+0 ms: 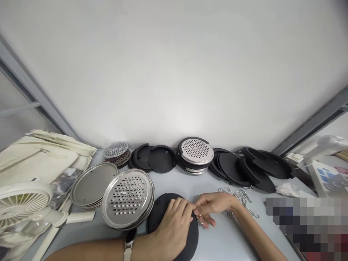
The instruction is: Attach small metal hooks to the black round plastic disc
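Observation:
My left hand (174,228), with a watch on its wrist, lies over a round black plastic disc (192,239). Its fingers curl together onto the disc and hold it at the table's front. At the disc's right edge, the thumb and index finger of my right hand (213,203) pinch together. A shiny bit of bent wire (200,218) shows under those fingers, partly hidden; it resembles the loose metal wire hooks (241,197) lying behind that hand. Left of the disc sits a stack of round metal grater plates (127,199), the top one perforated.
Plain metal discs (95,183) and small grater plates (115,149) stand left. Along the wall are black round trays (162,159), a stack topped by a grater (197,150), and more black discs (233,168). A white fan (24,203) stands at far left.

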The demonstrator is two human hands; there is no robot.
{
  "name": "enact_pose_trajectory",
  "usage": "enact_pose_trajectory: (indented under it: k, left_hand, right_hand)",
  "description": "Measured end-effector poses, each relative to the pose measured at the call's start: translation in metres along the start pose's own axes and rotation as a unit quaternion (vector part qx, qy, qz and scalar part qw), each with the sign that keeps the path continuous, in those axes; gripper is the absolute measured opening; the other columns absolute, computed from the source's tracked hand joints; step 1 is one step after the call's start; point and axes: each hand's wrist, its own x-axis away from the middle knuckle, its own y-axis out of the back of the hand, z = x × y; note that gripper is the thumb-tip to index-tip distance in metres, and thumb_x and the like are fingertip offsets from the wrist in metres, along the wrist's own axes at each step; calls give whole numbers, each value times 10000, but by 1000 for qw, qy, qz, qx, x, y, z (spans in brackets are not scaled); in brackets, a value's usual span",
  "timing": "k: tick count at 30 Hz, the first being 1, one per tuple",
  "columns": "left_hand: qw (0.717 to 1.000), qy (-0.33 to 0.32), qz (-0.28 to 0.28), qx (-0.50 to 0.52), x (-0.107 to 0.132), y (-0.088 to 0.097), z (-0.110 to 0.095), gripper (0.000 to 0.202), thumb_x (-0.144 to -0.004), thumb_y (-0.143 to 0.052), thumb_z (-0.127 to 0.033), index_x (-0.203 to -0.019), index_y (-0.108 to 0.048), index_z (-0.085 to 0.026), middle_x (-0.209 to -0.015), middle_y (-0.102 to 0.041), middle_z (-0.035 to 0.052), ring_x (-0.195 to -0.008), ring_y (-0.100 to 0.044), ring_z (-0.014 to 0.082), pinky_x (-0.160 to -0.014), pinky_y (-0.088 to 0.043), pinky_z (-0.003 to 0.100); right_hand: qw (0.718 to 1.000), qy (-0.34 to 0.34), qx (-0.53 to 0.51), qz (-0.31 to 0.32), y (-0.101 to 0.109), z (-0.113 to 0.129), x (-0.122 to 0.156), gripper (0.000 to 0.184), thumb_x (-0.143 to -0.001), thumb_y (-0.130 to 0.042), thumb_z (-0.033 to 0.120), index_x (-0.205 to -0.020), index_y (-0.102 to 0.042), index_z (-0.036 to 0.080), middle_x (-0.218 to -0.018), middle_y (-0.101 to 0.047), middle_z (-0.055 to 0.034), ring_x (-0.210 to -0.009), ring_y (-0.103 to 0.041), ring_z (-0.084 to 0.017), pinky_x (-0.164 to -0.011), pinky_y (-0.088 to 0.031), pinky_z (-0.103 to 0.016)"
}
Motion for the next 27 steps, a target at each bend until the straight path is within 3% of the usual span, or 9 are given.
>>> enact_pose_trajectory:
  k: [14, 27]
  left_hand:
    - [1000, -15, 23, 2, -2, 7, -2, 264, -920, -331, -60, -1089, -473, -204, -1059, -525, 32, -947, -444, 194, -878, -323, 363]
    - [1000, -24, 14, -9, -2, -2, 3, 281, -878, -355, -30, -1069, -451, -213, -1058, -525, 24, -936, -447, 198, -852, -315, 370]
  right_hand:
    - [1000, 3, -17, 4, -1, 1, -1, 489, -802, -652, 563, -742, -646, 78, -634, -644, -15, -453, -559, -57, -437, -446, -160]
    - [1000, 7, -27, 5, 2, -4, -3, 494, -785, -672, 562, -796, -673, 69, -667, -667, -29, -491, -604, -72, -441, -479, -156]
